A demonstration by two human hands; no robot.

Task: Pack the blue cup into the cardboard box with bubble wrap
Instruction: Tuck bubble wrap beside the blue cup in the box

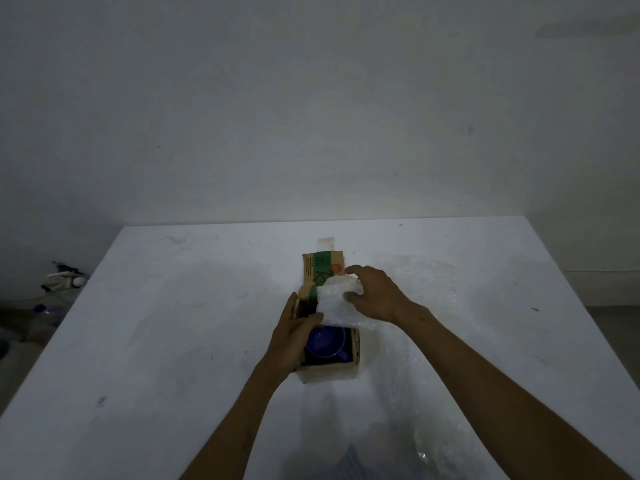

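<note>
Hands first: what has each got hold of?

— The right hand point(375, 294) pinches a folded piece of bubble wrap point(336, 303) between thumb and forefinger, its other fingers curled behind. The left hand point(294, 337) clasps the left wall of the cardboard box point(332, 372), with the fingers outside and the thumb laid across the opening.

And the blue cup point(325, 341)?

— It is inside the box at the near end, mouth up, with its handle toward the right wall. It sits just right of the left palm, which hides its left edge, and just below that thumb. It is well below the right hand's pinch.

How does the wrap sit relative to it?

— The held piece hangs over the far half of the opening, beyond the cup. Its lower edge meets the left thumb. I cannot tell whether it touches the cup's rim, because the light is dim.

The box itself?

— It stands on the white table point(173, 306), about midway across. Its green-printed flap point(320, 271) is folded back away from the person, partly behind the wrap.

Anything else there?

— A loose sheet point(426, 282) of bubble wrap lies flat just right of the box, and another stretch point(415, 438) lies between the forearms at the near edge.
</note>
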